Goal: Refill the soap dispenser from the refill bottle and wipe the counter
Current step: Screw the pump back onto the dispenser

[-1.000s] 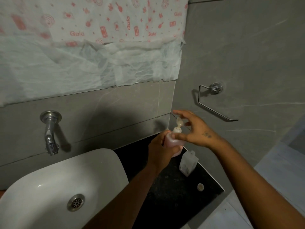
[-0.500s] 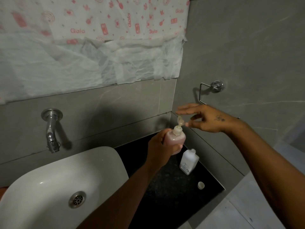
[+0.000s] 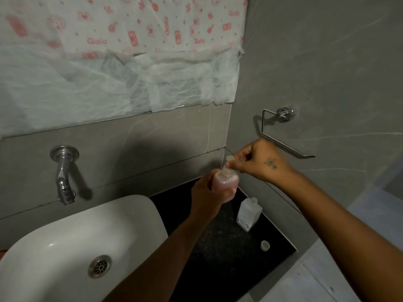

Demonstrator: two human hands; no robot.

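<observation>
My left hand (image 3: pixel 209 192) grips a pink soap dispenser (image 3: pixel 225 182) and holds it upright above the black counter (image 3: pixel 229 247). My right hand (image 3: pixel 255 161) pinches the dispenser's pale pump head (image 3: pixel 229 159) with closed fingers. A clear refill bottle (image 3: pixel 248 214) stands on the counter just right of the dispenser, without its cap. A small white cap (image 3: pixel 265 245) lies on the counter near the front right edge.
A white basin (image 3: pixel 87 236) with a metal drain (image 3: pixel 99 266) fills the lower left. A chrome tap (image 3: pixel 63 173) juts from the grey tiled wall. A metal towel ring (image 3: pixel 281 129) hangs on the right wall. Printed tissue sheets (image 3: pixel 120 62) cover the mirror area.
My right hand, open and just off the pump half a second ago, has closed its fingers on the pump head. The dispenser stays in my left hand.
</observation>
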